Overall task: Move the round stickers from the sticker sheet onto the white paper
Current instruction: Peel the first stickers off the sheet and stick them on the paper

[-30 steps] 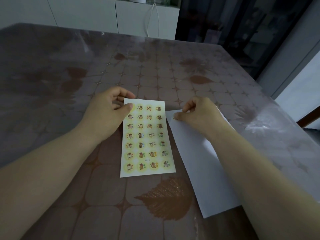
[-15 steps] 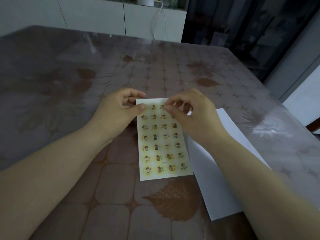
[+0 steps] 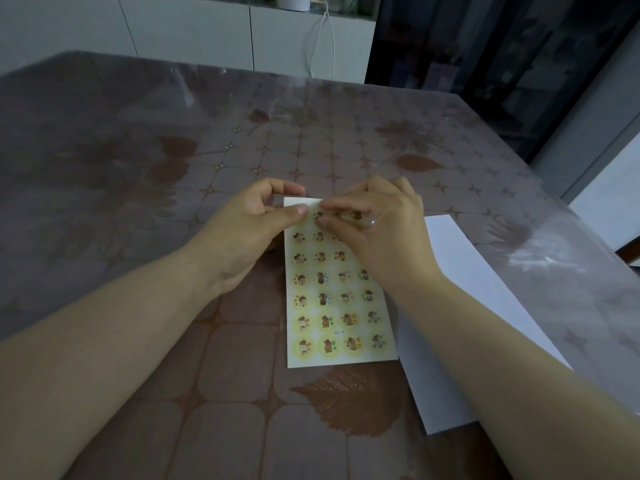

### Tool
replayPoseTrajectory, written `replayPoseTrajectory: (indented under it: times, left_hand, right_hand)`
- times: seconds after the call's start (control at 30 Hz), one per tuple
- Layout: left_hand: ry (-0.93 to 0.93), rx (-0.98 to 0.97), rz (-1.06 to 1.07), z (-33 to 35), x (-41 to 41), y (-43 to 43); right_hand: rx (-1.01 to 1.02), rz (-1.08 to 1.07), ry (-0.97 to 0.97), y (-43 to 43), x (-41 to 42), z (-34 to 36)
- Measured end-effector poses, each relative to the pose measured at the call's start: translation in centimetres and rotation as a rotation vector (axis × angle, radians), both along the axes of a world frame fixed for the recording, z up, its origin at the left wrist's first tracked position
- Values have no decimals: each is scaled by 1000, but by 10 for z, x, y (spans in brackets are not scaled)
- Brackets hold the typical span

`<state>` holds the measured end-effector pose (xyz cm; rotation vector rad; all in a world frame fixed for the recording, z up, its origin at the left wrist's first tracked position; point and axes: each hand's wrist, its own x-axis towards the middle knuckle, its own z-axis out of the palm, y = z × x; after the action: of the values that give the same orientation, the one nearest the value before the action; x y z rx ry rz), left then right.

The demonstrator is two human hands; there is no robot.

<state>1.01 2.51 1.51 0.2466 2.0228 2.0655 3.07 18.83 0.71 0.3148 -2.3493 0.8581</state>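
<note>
One sticker (image 3: 318, 215) is being picked at, top row of sheet (image 3: 341, 306).
L hand (image 3: 242, 233) is pinching sheet's top-left corner. R hand (image 3: 381, 230) thumb & forefinger are nipping the sticker; lifted or not, can't tell. Risk: a fast pull creasing or tearing it, or dragging sheet up. Paper (image 3: 467, 289) is lying just right of sheet, w/ R forearm crossing over it.

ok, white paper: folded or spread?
Spread flat. The white rectangular paper lies on the brown patterned table, no fold visible; right forearm covers part.

both hands (image 3: 242, 233) (image 3: 377, 230) crowd the sticker sheet's (image 3: 341, 320) far end; its near rows lie uncovered.
</note>
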Motion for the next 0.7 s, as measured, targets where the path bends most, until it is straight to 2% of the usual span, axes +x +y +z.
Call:
replayPoseTrajectory:
  times: [0.33,0.5,0.7]
  left_hand:
    - [47,1,38,0,0,1]
    - [140,-37,15,2,4,1]
    - [197,-65,29,4,6,3]
  right_hand:
    - [32,-9,83,-5,2,-1]
    - [23,-1,48,-4,2,-1]
    - [49,8,104,-4,3,0]
